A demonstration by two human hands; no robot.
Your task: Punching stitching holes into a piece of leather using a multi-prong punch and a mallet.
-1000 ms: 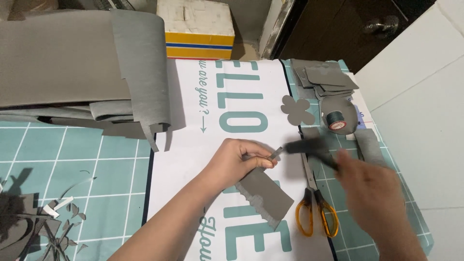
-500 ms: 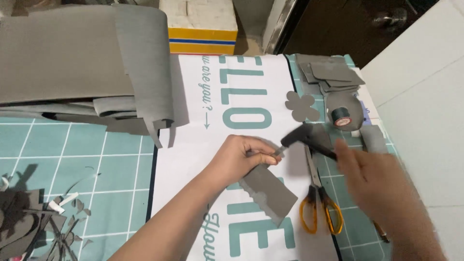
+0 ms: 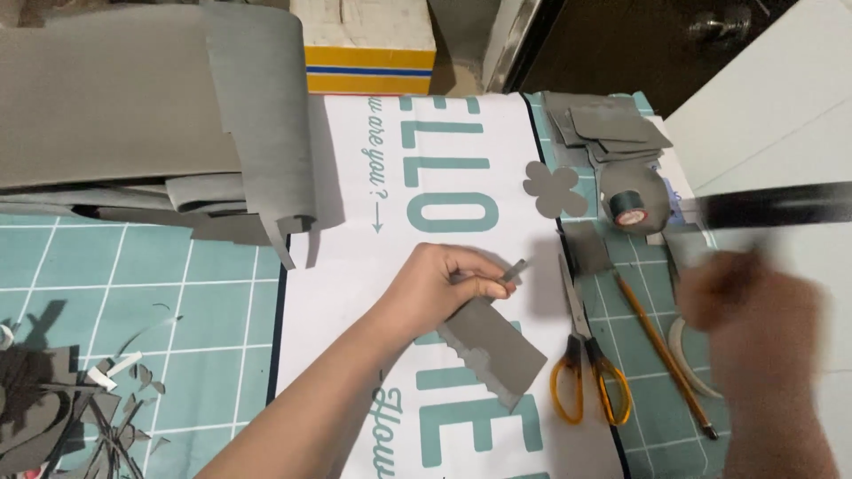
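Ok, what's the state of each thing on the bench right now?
left hand: gripping grey paper piece, one edge stepped
right hand: blurred, holding a long dark strip
scissors: closed, lying flat
tape roll: on its side
pencil: lying untouched

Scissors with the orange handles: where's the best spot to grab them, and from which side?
Take the scissors by the orange loops, coming from the near edge. They lie flat and shut on the cutting mat, loops toward the person and blades pointing away; the pencil lies close on their right, so approach from the near-left.
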